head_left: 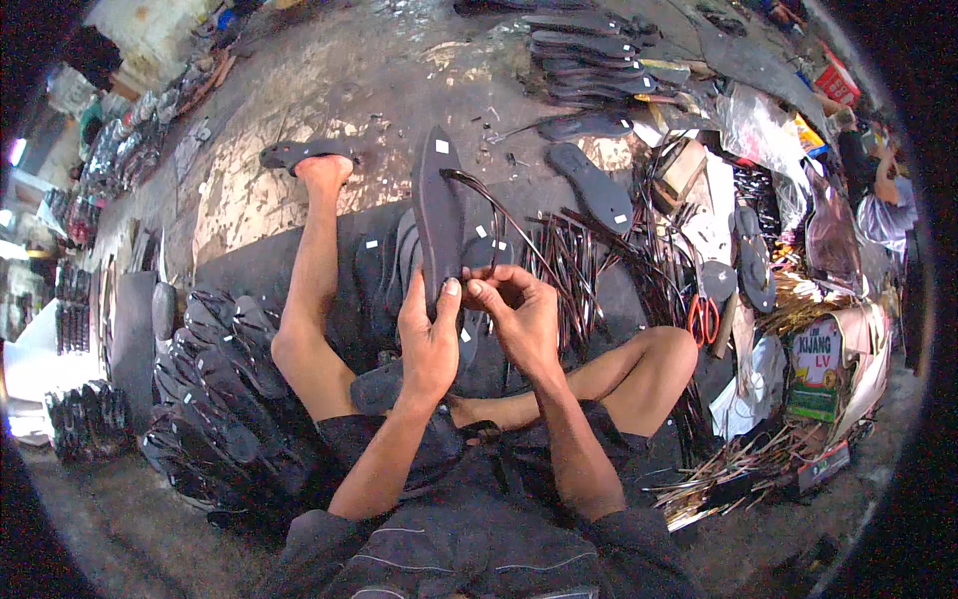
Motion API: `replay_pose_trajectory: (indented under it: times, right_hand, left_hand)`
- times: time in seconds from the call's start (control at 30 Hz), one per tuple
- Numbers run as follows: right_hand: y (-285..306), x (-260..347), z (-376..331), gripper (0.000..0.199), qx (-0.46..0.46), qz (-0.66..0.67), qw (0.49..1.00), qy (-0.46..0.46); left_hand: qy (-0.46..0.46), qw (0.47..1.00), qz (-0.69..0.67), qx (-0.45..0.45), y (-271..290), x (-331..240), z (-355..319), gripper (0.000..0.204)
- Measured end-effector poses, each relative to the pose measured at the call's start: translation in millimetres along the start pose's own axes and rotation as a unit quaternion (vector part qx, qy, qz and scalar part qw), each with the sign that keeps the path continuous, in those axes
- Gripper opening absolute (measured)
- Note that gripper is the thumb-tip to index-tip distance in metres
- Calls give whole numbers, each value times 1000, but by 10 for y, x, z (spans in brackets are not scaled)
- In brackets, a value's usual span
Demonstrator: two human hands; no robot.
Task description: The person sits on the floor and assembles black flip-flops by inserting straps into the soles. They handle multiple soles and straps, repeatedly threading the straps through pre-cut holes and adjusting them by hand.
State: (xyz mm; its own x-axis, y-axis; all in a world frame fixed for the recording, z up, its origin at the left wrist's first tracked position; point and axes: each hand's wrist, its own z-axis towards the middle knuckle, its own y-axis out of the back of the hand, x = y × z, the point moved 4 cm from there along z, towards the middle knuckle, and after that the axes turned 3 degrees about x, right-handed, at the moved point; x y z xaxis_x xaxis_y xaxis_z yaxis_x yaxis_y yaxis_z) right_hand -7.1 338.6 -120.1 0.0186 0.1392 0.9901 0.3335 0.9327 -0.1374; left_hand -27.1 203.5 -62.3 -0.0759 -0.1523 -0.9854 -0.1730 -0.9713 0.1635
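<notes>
My left hand (429, 334) is closed round the heel end of a black sandal sole (439, 210) and holds it upright, toe away from me. The sole carries a white sticker near its toe. A thin dark glossy strap (471, 183) comes out of the sole's right side near the toe and curves back toward me. Thumb and fingers of my right hand (521, 317) pinch together at the sole's right edge, close to my left thumb, on the strap's near end. The exact grip point is partly covered by the fingers.
Many loose dark straps (569, 275) lie right of my hands. Beyond them are orange-handled scissors (703, 317) and a loose sole (591, 187). Stacked soles (589, 70) stand at the far right. A heap of black sandals (225, 384) lies left. Another person (888, 195) sits at the right edge.
</notes>
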Motion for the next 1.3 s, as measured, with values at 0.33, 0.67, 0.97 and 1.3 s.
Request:
replay_pose_trajectory:
  times: [0.33, 0.67, 0.97, 1.3]
  right_hand:
    - [74, -276, 6, 11, -49, 26, 998, 20]
    - [253, -420, -225, 34, 48, 272, 939, -205]
    - [276, -133, -465, 34, 47, 95, 988, -109]
    - [580, 1168, -145, 11, 50, -82, 971, 219]
  left_hand:
    - [-25, 997, 70, 12, -42, 155, -57, 41]
    - [253, 853, -437, 133, 73, 217, 60, 43]
    - [247, 872, -385, 175, -46, 195, -61, 49]
    - [127, 975, 150, 104, 647, -340, 74, 64]
